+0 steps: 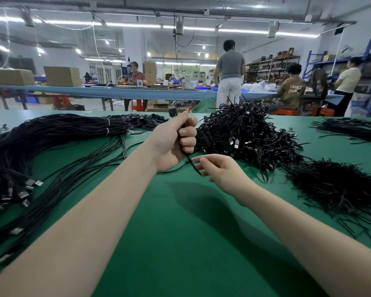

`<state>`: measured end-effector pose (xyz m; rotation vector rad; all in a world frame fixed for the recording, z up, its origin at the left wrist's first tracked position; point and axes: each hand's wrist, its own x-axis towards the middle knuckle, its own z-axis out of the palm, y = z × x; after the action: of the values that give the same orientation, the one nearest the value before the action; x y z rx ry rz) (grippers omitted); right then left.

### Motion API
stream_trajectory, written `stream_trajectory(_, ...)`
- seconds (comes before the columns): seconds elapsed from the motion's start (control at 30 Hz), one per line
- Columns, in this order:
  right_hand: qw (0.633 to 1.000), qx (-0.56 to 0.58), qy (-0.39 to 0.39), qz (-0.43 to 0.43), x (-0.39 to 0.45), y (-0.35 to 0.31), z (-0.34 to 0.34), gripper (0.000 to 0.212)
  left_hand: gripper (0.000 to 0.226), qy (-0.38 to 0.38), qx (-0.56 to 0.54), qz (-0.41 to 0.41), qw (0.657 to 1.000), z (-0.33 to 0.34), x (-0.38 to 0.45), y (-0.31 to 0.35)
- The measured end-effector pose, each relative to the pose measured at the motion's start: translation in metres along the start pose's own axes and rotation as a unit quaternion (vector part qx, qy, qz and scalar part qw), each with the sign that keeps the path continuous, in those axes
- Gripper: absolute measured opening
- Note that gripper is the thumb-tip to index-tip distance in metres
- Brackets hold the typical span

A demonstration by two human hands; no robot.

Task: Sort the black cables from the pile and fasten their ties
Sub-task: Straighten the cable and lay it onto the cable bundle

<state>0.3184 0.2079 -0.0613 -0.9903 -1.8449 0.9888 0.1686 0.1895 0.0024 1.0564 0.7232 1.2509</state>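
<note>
Status at mid-frame: my left hand (pixel 176 142) is clenched in a fist around a single black cable (pixel 191 161), its connector (pixel 172 111) standing up above my thumb and the lead trailing out below the fist. My right hand (pixel 219 168) sits just beneath, fingers loosely spread, fingertips (pixel 198 166) touching the hanging lead; I cannot tell whether they pinch it.

Progress, as I judge it: early to middling. At the left of the frame lies a long sheaf of straightened cables (pixel 51 142), banded near the top with two pale ties (pixel 108 126), connectors fanned toward the left edge. That reads as sorted stock. Right of centre stands the tangled pile (pixel 244 133), still tall (the bulk of the work, by my estimate). The cable in hand shows no tie fastened yet.

Surroundings: a heap of loose black ties (pixel 334 189) at the right, near my right forearm; another spread of thin black strands (pixel 351 129) at the upper right; all resting on the green table mat (pixel 180 232). Beyond the table, other workers stand and sit at a long blue bench (pixel 116 92) with cardboard boxes (pixel 61 76).

Obstructions: the pile is heavily knotted, so drawing one cable free risks dragging its neighbours along. The space between my arms holds nothing.
</note>
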Motion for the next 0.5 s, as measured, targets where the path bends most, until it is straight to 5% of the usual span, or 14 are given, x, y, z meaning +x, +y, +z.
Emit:
stream_trajectory(0.2, 0.967, 0.226, -0.049, 0.102, 0.004, -0.005, -0.001, 0.018, 0.038, -0.037, 0.011, -0.071, 0.997, 0.003, 0.003, -0.025)
stream_trajectory(0.33, 0.967, 0.227, -0.033, 0.114, 0.000, 0.001, 0.000, 0.022, 0.040, 0.006, 0.064, -0.084, 0.994, 0.001, 0.002, -0.028)
stream_trajectory(0.5, 0.972, 0.211, -0.008, 0.102, 0.000, 0.005, 0.010, 0.019, 0.056, 0.044, 0.261, -0.083, 0.961, 0.003, 0.004, -0.025)
